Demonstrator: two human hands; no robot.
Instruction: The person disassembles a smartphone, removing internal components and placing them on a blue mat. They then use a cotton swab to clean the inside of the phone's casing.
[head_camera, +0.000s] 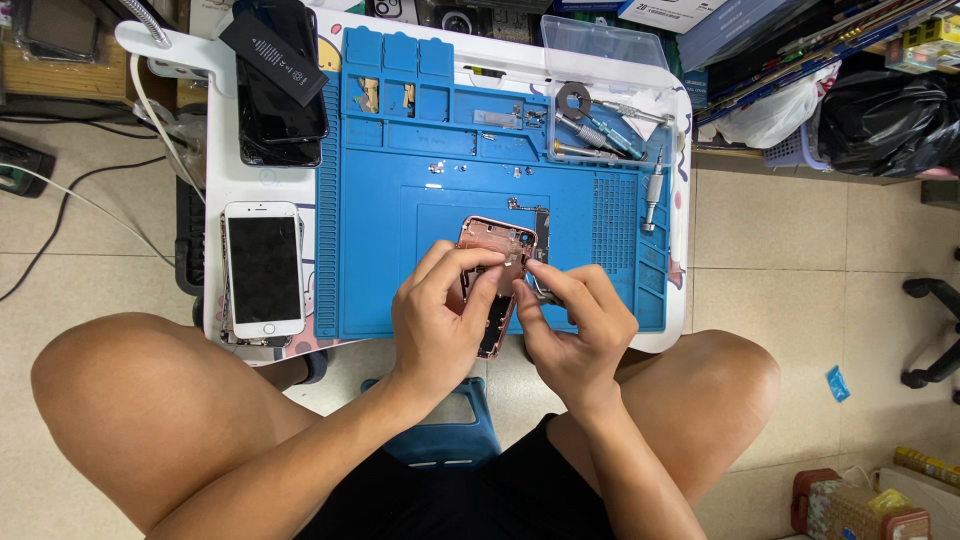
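Together, left hand and right hand pinch the rose-gold phone frame.

A work mat is lying on the worktop, and the phone housing is sitting over its near middle, between the left hand and the right hand. Left of the mat a phone is lying face up, with stacked phones behind it. A tray of screwdrivers is resting at the mat's far right corner.
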